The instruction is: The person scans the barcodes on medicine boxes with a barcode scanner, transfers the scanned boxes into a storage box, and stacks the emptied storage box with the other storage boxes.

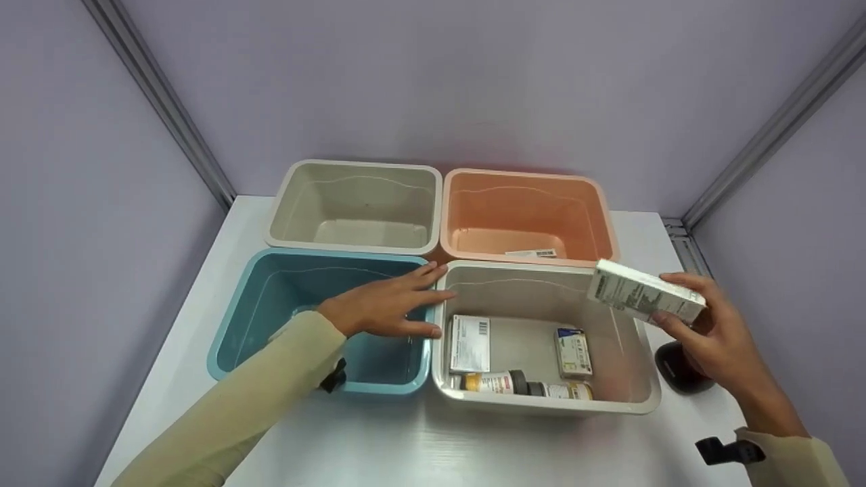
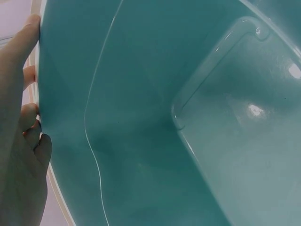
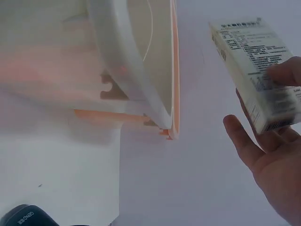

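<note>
My right hand (image 1: pixel 714 331) grips a white medicine box (image 1: pixel 646 292) by one end, above the right rim of the front beige bin. Printed text covers the face of that box (image 3: pixel 256 61) in the right wrist view. With fingers spread, my left hand (image 1: pixel 389 304) rests over the rim between the blue bin (image 1: pixel 226 318) and the beige bin (image 1: pixel 541 404). Inside the beige bin lie a white box (image 1: pixel 470 343), a smaller yellow-and-blue box (image 1: pixel 574 352) and two bottles, one orange-and-white with a dark cap (image 1: pixel 494 383), the other partly hidden by the front wall (image 1: pixel 568 391).
Behind stand a grey-beige bin (image 1: pixel 355 250) and an orange bin (image 1: pixel 595 203), the latter with a flat white box (image 1: pixel 534 253) at its bottom. A dark rounded object (image 1: pixel 680 368) sits on the white table right of the bins. Walls enclose the table.
</note>
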Motion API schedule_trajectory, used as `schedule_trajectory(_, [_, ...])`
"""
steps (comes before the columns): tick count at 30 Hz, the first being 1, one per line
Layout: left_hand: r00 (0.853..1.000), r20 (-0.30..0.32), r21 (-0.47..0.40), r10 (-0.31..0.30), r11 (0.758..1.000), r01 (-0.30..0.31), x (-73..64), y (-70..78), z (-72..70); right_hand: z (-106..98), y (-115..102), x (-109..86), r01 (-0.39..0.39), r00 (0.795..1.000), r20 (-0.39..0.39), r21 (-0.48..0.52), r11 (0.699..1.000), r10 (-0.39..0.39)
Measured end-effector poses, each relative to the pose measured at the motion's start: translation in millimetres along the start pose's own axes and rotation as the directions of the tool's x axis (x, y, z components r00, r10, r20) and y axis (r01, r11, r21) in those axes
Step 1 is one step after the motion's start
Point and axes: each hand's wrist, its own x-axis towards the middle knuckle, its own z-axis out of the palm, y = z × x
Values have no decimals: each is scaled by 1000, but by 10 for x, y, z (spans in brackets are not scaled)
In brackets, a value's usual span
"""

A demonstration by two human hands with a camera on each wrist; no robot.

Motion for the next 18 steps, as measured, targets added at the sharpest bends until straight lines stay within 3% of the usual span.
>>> schedule_trajectory(3, [1000,-6,9,14,1000,-13,-10,-17,8,4,35,-66,-21,1000,-12,-18,1000,21])
schedule_trajectory(11, [1000,-11,11,15,1000,-15,-17,-8,12,-64,206,-253,-87,995,-37,71,994,89])
schedule_trajectory(16, [1000,-11,4,15,1000,-15,-39,-10,7,-136,325,-428,-191,980,-47,58,980,194])
schedule_trajectory(18, [1000,-11,1,17,1000,-17,-52,-14,6,-159,369,-507,-223,971,-63,130,966,232])
